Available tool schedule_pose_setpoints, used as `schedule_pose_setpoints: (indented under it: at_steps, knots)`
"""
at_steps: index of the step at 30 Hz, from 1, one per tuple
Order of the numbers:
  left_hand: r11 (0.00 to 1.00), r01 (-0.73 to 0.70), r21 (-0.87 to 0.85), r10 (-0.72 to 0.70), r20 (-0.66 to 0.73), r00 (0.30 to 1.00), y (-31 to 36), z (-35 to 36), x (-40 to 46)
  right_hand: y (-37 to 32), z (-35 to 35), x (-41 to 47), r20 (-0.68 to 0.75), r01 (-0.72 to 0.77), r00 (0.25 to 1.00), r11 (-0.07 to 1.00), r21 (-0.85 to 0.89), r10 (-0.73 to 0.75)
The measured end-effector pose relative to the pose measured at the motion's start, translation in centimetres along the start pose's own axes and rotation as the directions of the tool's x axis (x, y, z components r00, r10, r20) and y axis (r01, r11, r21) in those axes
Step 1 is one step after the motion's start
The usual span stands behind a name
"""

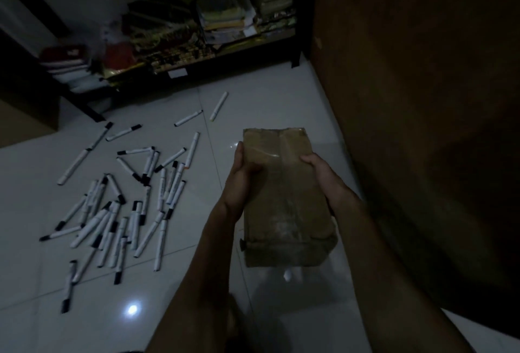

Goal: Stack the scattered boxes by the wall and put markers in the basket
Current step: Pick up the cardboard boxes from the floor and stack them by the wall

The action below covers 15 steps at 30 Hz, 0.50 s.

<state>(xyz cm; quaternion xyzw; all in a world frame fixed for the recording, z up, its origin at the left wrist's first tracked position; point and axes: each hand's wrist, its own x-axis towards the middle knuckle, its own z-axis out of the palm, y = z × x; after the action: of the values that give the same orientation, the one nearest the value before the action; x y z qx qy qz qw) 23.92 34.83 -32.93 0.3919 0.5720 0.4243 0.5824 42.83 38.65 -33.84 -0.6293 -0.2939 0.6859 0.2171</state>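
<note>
A brown taped cardboard box [284,198] hangs above the white tiled floor, near the dark wooden wall on the right. My left hand [242,175] grips its left edge, thumb on top. On the right edge, my right hand [323,175] holds it the same way. Several white markers with black caps [123,212] lie scattered over the floor to the left of the box. No basket shows in the dim view.
A dark wooden wall or cabinet side [422,99] fills the right. A low black shelf [197,57] stuffed with folded cloth and papers runs along the back. A brown box corner [25,124] sits at the far left. The glossy floor [281,99] reflects light.
</note>
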Motion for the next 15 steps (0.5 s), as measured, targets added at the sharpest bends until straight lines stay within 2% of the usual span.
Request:
schedule_pose_setpoints:
  at_steps: [2,4,10,15]
  knots:
    - [0.999,0.022,-0.03,-0.022,-0.005,1.0,5.2,-0.5,-1.9,-3.6,0.4,-4.0,0.051,-0.056,0.997,0.998,0.0,0.056]
    - [0.997,0.047,-0.057,-0.048,-0.026,0.998,11.0,-1.0,-3.9,-7.5,1.2,-8.1,0.072,-0.035,0.997,0.999,0.031,0.032]
    - [0.998,0.056,0.01,-0.053,-0.198,0.979,27.0,-1.4,-9.1,-19.5,3.8,-20.4,0.079,0.17,0.979,0.969,0.178,-0.187]
    - [0.995,0.029,-0.098,-0.054,-0.263,0.963,40.1,-2.2,-14.9,-29.8,6.2,-30.5,0.114,0.295,0.941,0.938,0.18,-0.318]
